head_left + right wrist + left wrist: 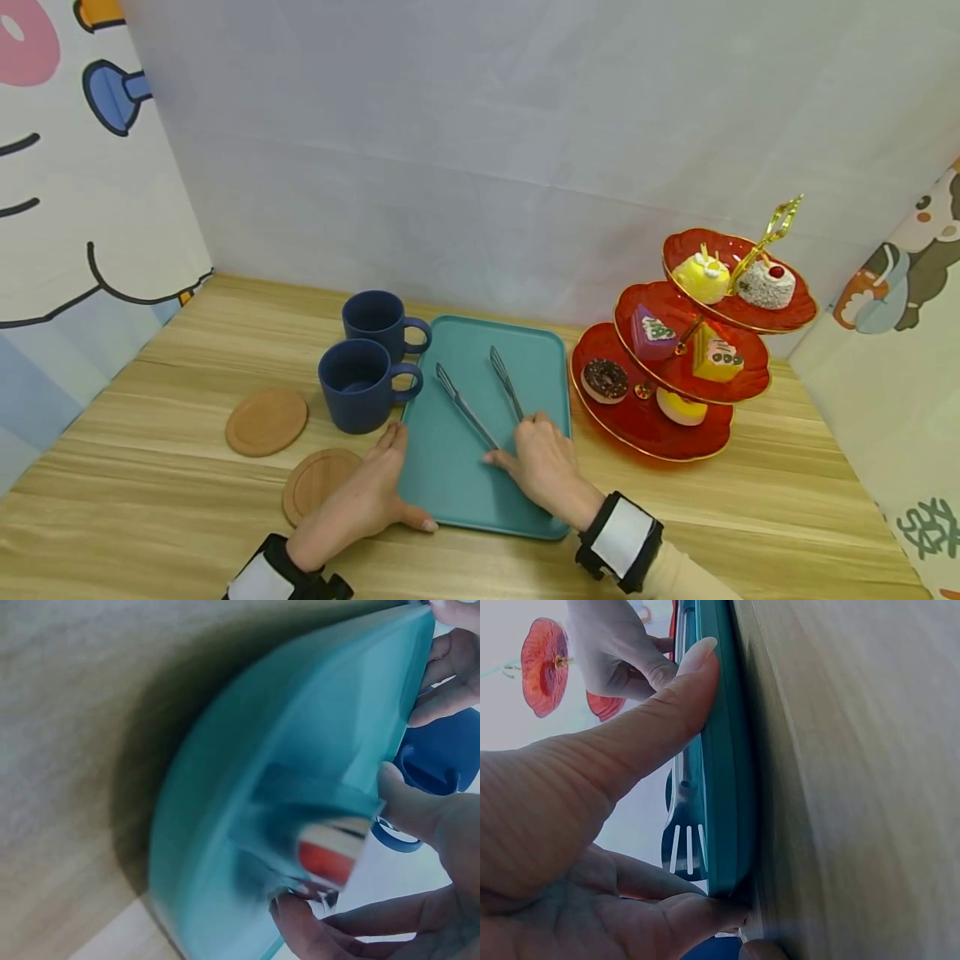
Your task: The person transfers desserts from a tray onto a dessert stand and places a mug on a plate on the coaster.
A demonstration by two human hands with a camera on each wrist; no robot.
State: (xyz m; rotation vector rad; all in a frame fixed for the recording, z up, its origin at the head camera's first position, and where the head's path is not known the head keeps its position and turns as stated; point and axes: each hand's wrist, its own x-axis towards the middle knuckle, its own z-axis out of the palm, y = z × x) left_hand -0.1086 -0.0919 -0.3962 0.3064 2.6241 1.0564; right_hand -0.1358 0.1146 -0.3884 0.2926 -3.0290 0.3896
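Note:
A teal rectangular tray (450, 492) lies on the wooden table in front of the person. My left hand (367, 492) spans its near left corner, fingers fairly straight along the left side and thumb against the near edge; in the left wrist view the thumb rests at the tray's rim (727, 772). Above the tray's right half, my right hand (543, 458) grips metal tongs (468, 412), thumb on one arm and fingers on the other. The tongs' arms spread apart, slotted tips pointing away over the tray. Their bent end (326, 851) shows between thumb and finger in the right wrist view.
Two navy mugs (352, 408) stand left of the tray, handles reaching its edge. Two round wooden coasters (266, 422) lie nearer, one partly behind the left hand. To the right, a red three-tier stand (652, 437) holds several small cakes and donuts, including a chocolate donut (604, 381).

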